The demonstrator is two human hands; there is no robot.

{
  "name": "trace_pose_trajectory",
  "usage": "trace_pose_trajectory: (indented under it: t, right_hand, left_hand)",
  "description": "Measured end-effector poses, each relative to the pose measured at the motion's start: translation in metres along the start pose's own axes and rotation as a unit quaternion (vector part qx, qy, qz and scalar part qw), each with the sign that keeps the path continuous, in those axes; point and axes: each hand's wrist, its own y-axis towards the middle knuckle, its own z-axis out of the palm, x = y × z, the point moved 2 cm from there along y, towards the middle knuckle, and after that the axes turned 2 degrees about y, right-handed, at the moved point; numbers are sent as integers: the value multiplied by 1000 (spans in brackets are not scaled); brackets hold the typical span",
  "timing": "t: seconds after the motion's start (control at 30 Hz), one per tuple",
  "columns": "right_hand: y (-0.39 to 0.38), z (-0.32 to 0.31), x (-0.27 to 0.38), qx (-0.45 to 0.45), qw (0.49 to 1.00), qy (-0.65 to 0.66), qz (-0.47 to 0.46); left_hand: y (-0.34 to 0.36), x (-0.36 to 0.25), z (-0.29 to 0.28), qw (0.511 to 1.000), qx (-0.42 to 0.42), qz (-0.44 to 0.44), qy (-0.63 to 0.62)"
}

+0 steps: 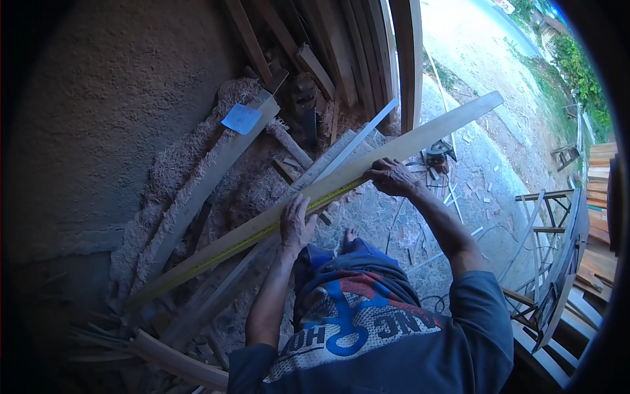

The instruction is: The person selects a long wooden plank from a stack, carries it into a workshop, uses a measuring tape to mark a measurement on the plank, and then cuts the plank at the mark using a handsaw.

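Visibly, big letters across shirt [387, 358]; slip [241, 119] illegible | long, pale board [341, 176], yellow marked tape [331, 195] along it | left hand [297, 224], right hand [392, 177]: fingers grasping board

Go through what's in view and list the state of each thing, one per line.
Long board: lying flat side up, both hands touching it
Yellow measuring tape: extended along the board
Left hand: on board and tape
Right hand: at the board's near edge
Paper: resting on a beam
Power tool: set down; whether running, cannot tell
Tall planks: standing, leaning
Shavings: heaped, loose
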Motion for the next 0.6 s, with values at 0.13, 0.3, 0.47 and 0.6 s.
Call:
trace_pose_trajectory:
  t: [0.13, 0.3, 0.47, 0.6]
  right_hand:
    - [3, -3, 0, -22, 1000, 8, -17]
    - [-9, -20, -29, 20, 998, 11, 58]
    - [-19, -32, -52, 19, 999, 17, 40]
    - [-18, -33, -56, 29, 999, 4, 31]
  left_hand:
    - [-7, 5, 11, 1000, 15, -15, 21]
    - [-1, 4, 14, 999, 34, -22, 29]
    - [19, -7, 27, 998, 37, 29, 50]
    - [62, -42, 48, 990, 76, 110, 47]
